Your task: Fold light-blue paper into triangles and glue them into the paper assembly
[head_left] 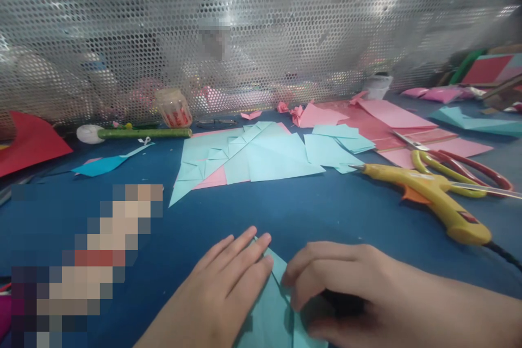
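On blue felt mat (334, 212): left hand (224, 288), right hand (346, 288) flattening creased teal paper (273, 315).

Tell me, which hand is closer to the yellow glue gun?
Right. The right hand rests on the blue paper below-left of the glue gun; the left hand presses the same paper farther left.

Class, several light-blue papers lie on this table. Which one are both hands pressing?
The folded light-blue sheet at the near edge, under the left hand and right hand; the other blue pieces lie untouched farther back.
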Available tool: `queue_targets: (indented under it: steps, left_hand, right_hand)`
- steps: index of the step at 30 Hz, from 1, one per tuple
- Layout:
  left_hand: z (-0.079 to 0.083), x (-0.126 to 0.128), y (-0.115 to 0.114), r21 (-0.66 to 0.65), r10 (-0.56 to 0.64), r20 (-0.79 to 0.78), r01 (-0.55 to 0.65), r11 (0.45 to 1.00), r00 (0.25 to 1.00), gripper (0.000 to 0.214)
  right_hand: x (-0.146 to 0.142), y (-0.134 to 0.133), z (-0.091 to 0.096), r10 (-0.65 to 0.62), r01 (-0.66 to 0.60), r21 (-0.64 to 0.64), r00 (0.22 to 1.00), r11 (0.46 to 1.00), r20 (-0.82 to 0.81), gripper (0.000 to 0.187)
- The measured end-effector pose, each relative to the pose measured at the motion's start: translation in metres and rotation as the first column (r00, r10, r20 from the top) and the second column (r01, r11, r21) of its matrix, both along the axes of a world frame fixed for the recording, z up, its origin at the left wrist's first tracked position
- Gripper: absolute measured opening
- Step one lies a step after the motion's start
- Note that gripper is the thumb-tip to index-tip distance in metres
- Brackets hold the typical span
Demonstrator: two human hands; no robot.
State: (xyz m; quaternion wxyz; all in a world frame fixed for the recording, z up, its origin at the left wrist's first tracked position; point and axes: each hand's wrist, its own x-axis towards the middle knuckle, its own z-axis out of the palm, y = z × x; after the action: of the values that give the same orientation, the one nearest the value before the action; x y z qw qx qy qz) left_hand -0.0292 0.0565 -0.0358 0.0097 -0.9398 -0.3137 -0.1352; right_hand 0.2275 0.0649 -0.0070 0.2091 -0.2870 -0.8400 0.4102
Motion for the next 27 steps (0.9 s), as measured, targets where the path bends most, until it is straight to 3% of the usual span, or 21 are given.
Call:
queue_targets:
  steps: [5, 9, 12, 16, 19, 23, 27]
  left_hand:
    - [-0.002, -0.001, 0.000, 0.063, -0.043, -0.034, 0.045, 0.997, 0.998, 0.036]
    - [-0.002, -0.002, -0.001, 0.096, -0.017, -0.020, 0.019, 0.995, 1.000, 0.035]
    - [0.001, -0.003, -0.002, 0.096, 0.046, -0.010, -0.045, 0.994, 0.999, 0.039]
    - [0.008, -0.005, -0.004, 0.027, 0.128, 0.069, -0.130, 0.991, 0.989, 0.043]
    - [0.014, -0.008, -0.005, 0.005, 0.168, 0.087, -0.169, 0.986, 0.982, 0.043]
    - [0.013, -0.013, -0.004, 0.092, 0.173, 0.057, -0.178, 0.980, 0.983, 0.040]
    - [0.009, -0.018, -0.002, 0.144, 0.146, 0.071, -0.155, 0.977, 0.987, 0.032]
  right_hand:
    - [-0.002, -0.002, -0.004, 0.007, -0.010, 0.105, 1.000, 0.994, 0.025, 0.021]
    - [0.004, -0.004, -0.001, 0.022, -0.065, 0.312, 0.990, 0.948, 0.139, 0.015]
    - [0.010, -0.003, 0.005, 0.069, -0.156, 0.429, 0.975, 0.890, 0.212, 0.026]
    - [0.015, -0.002, 0.009, 0.078, -0.176, 0.472, 0.972, 0.864, 0.220, 0.044]
    - [0.014, -0.003, 0.009, 0.001, -0.128, 0.521, 0.971, 0.844, 0.237, 0.043]
    - [0.013, -0.001, 0.004, -0.151, 0.028, 0.600, 0.976, 0.799, 0.155, 0.029]
    - [0.015, 0.004, -0.005, -0.207, 0.098, 0.620, 0.973, 0.778, 0.106, 0.041]
